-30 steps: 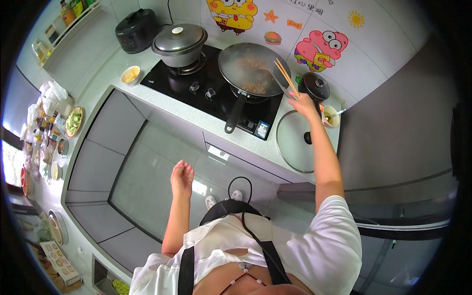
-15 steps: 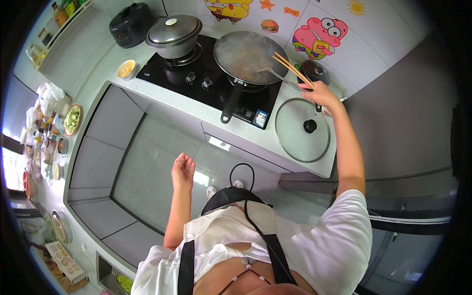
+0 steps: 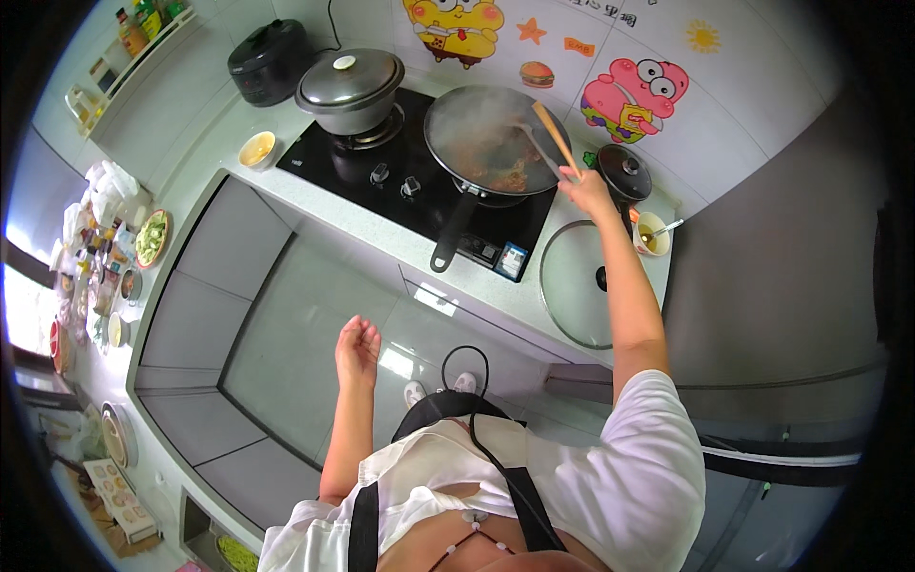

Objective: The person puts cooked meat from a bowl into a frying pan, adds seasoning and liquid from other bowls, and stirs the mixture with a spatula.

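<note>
My right hand [image 3: 588, 193] is closed around wooden chopsticks [image 3: 554, 132] and a metal spatula [image 3: 542, 151], above the right side of a frying pan [image 3: 445, 126]. The spatula's head reaches into the pan, partly veiled by steam. Browned food [image 3: 510, 177] lies in the pan, which sits on the right burner of a black gas hob [image 3: 334, 157]. Its black handle [image 3: 455, 234] points toward me. My left hand [image 3: 358, 349] hangs over the floor, empty, with fingers loosely bent.
A lidded pot [image 3: 351, 95] occupies the left burner, near a black cooker [image 3: 270, 62]. Right of the hob are a glass lid [image 3: 570, 296], a small lidded pan [image 3: 621, 174] and a bowl with a spoon [image 3: 652, 234]. A yellow-filled bowl [image 3: 257, 150] stands left.
My right hand has moved left and closer to the pan with the spatula and chopsticks. Food shows more clearly through the steam. The view has shifted slightly; my left hand stays much the same.
</note>
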Demonstrator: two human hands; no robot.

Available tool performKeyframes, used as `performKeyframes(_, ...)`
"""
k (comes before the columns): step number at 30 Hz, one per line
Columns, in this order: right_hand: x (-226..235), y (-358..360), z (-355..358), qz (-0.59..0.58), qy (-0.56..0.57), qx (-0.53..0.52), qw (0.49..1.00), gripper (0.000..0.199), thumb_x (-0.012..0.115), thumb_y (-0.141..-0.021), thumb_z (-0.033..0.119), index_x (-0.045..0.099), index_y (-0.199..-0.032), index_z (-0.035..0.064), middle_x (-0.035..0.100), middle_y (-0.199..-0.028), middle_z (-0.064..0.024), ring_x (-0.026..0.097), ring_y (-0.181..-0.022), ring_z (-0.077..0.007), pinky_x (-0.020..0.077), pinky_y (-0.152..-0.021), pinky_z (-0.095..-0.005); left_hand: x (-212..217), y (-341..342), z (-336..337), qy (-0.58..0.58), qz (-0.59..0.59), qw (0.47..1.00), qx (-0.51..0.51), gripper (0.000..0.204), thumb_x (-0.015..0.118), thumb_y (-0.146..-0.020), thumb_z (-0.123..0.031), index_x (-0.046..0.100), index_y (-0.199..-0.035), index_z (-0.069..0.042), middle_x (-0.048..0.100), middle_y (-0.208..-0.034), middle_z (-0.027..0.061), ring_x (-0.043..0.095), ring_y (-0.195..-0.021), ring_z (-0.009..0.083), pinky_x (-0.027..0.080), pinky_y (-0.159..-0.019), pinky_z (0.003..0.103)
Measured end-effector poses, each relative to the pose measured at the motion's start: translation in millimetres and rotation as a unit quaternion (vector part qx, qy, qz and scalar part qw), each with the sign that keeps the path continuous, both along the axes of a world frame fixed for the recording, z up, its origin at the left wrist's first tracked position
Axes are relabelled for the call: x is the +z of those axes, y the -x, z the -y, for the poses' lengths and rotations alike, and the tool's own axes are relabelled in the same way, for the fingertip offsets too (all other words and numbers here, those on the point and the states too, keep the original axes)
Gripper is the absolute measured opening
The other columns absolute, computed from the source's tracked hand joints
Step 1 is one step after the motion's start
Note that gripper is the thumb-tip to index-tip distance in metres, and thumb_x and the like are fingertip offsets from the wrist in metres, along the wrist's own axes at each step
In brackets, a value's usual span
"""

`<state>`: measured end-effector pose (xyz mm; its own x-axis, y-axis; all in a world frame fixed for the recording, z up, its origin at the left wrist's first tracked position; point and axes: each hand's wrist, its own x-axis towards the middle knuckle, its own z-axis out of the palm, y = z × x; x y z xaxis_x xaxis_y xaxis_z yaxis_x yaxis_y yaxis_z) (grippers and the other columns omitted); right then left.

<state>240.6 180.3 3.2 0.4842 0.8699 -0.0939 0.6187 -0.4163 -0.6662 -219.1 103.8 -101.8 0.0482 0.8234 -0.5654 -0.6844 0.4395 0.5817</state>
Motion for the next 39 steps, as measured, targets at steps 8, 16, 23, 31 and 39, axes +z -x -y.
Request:
performKeyframes(8, -10.5, 31.0, -31.6, -0.195, -0.005, 0.000, 0.981, 0.048, 0.064, -0.070, 0.015, 0.054, -0.116, 0.0074, 0.051, -0.056, -0.0036, 0.042, -0.040, -0.0091, 0.0294, -0.036, -0.0231, 1.3, -0.2, 10.6, 0.010, -0.006, 1.000, 0.020, 0.018, 0.053, -0.082, -0.015, 0.055, -0.099, -0.008, 0.058, -0.088, 0.0021, 0.056, -0.079, 0.0140, 0.047, -0.073, 0.028)
performKeyframes(16, 61.1, -4.5, 49.0, 0.046, 0.110, 0.150, 0.981, 0.046, 0.064, -0.066, 0.026, 0.060, -0.109, 0.0098, 0.054, -0.058, -0.0038, 0.052, -0.053, -0.0111, 0.0432, -0.055, -0.0270, -1.8, -22.3, 2.9, -0.004, -0.004, 1.000, -0.018, 0.019, 0.051, -0.083, -0.014, 0.054, -0.101, -0.008, 0.058, -0.089, 0.0029, 0.057, -0.078, 0.0143, 0.048, -0.073, 0.029)
performKeyframes(23, 123.9, -34.0, 81.5, -0.008, 0.167, 0.136, 0.977, 0.038, 0.064, -0.065, 0.019, 0.062, -0.101, 0.0069, 0.055, -0.062, -0.0024, 0.052, -0.051, -0.0107, 0.0430, -0.048, -0.0230, -2.5, -48.3, 0.6, -0.009, 0.012, 0.999, -0.033, 0.021, 0.050, -0.083, -0.013, 0.054, -0.102, -0.008, 0.058, -0.089, 0.0034, 0.057, -0.078, 0.0146, 0.049, -0.073, 0.028)
performKeyframes(31, 31.5, -23.0, 23.9, 0.206, 0.085, 0.094, 0.970, 0.039, 0.057, -0.067, 0.027, 0.061, -0.105, 0.0183, 0.062, -0.091, -0.0143, 0.060, -0.083, -0.0284, 0.0465, -0.076, -0.0368, -10.3, -52.4, 10.7, -0.011, 0.008, 1.000, -0.012, 0.021, 0.051, -0.083, -0.014, 0.054, -0.102, -0.008, 0.058, -0.087, 0.0028, 0.057, -0.078, 0.0140, 0.049, -0.071, 0.028)
performKeyframes(39, -2.8, 16.7, -10.8, 0.122, 0.040, 0.103, 0.986, 0.041, 0.059, -0.066, 0.028, 0.060, -0.106, 0.0178, 0.061, -0.093, -0.0154, 0.059, -0.089, -0.0303, 0.0458, -0.077, -0.0368, 0.0, -49.9, 3.0, -0.027, 0.005, 1.000, -0.003, 0.022, 0.052, -0.082, -0.015, 0.054, -0.102, -0.008, 0.058, -0.089, 0.0024, 0.056, -0.081, 0.0144, 0.048, -0.074, 0.028)
